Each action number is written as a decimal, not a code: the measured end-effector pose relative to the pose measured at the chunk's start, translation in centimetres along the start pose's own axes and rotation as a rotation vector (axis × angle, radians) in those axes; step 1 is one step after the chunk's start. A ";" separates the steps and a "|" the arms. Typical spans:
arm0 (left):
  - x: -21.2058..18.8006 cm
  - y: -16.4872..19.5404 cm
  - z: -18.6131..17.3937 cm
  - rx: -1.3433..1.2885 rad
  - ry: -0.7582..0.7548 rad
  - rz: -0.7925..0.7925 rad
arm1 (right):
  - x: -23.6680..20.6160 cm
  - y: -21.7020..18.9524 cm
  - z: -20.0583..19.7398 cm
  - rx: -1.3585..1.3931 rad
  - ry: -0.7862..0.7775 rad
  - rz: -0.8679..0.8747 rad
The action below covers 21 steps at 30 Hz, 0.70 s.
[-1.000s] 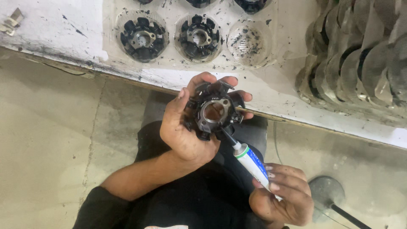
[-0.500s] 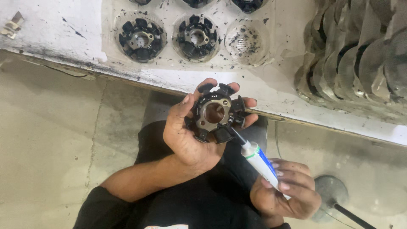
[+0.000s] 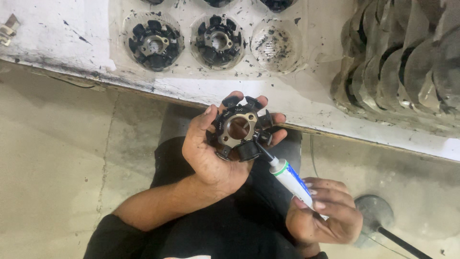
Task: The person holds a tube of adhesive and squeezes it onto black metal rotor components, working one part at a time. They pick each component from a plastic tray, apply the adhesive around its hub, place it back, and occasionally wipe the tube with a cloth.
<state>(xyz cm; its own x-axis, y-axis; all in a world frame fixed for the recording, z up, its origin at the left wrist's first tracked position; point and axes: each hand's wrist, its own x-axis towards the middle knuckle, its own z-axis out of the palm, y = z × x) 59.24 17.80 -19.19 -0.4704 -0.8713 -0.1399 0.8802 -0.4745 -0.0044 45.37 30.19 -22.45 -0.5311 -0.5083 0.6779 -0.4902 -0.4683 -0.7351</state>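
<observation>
1. The black stator core (image 3: 239,128), a ring of wound poles around a metal hub, lies in the palm of the left hand (image 3: 215,153), held in the air just below the front edge of the white workbench (image 3: 72,38); the fingers curl up around its rim, grasping it.
2. The right hand (image 3: 326,216) is clenched around a white and blue tube (image 3: 292,180), whose dark nozzle touches the core's lower right pole.
3. The step in hand looks like applying sealant or glue to that pole.
4. The next move would call for a gentle squeeze and a steady nozzle.
5. Near the bench's far edge, a clear moulded tray (image 3: 278,45) holds two similar cores (image 3: 155,44); stacked grey parts (image 3: 402,62) sit at the right end.
</observation>
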 end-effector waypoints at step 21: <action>20.6 0.7 -3.2 1.126 -0.239 0.544 | 0.2 1.9 -1.6 0.318 0.151 0.189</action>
<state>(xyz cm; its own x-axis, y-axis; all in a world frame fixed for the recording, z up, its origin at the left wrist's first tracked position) 50.37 -0.08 -25.20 -0.1698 -0.9313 0.3222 0.4780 0.2081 0.8533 43.22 30.31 -23.72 -0.6984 -0.5063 0.5059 -0.1483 -0.5891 -0.7943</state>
